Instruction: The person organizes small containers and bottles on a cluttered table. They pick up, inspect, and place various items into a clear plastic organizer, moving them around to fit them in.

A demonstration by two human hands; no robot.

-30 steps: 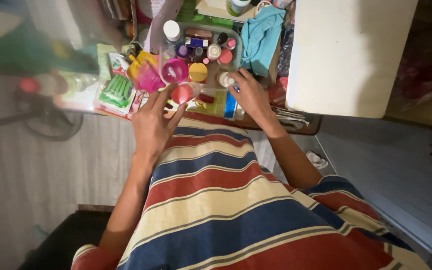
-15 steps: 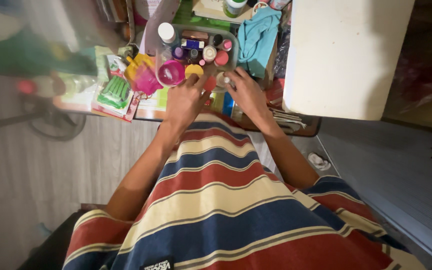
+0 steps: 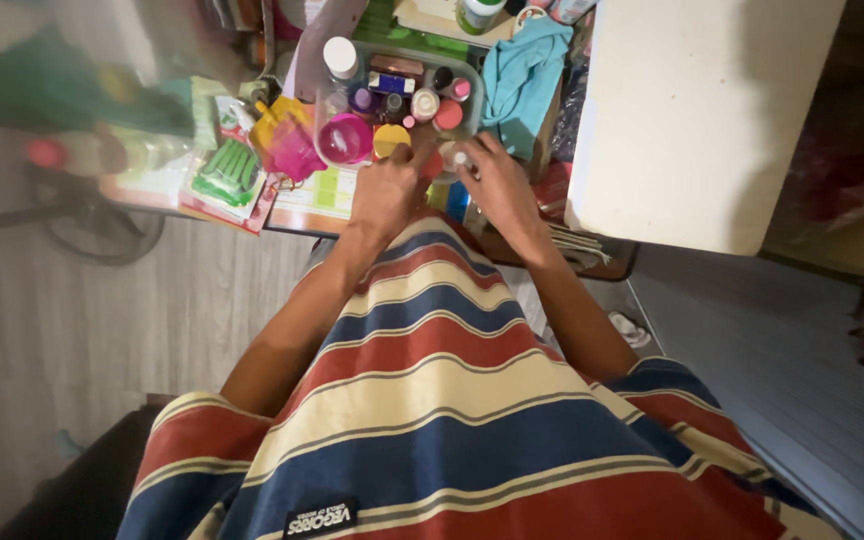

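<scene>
My left hand [image 3: 384,192] and my right hand [image 3: 500,188] meet at the near edge of a cluttered table. My right hand is closed around a small bottle [image 3: 460,160] with a pale top. My left hand's fingers curl onto a red cap [image 3: 434,165] right beside that bottle. Just beyond my left hand stand a pink cup [image 3: 344,138] and a yellow lid [image 3: 390,140]. My striped shirt fills the lower part of the view.
A grey tray [image 3: 474,75] with several small bottles and jars lies beyond the hands, with a white-capped bottle [image 3: 340,55] at its left. A teal cloth [image 3: 522,75] lies right of it. A white block [image 3: 702,110] stands at right, a green packet [image 3: 227,175] at left.
My left hand, open with its fingers spread a second ago, has moved right and closed in beside my right hand at the small bottle. My right hand has stayed put.
</scene>
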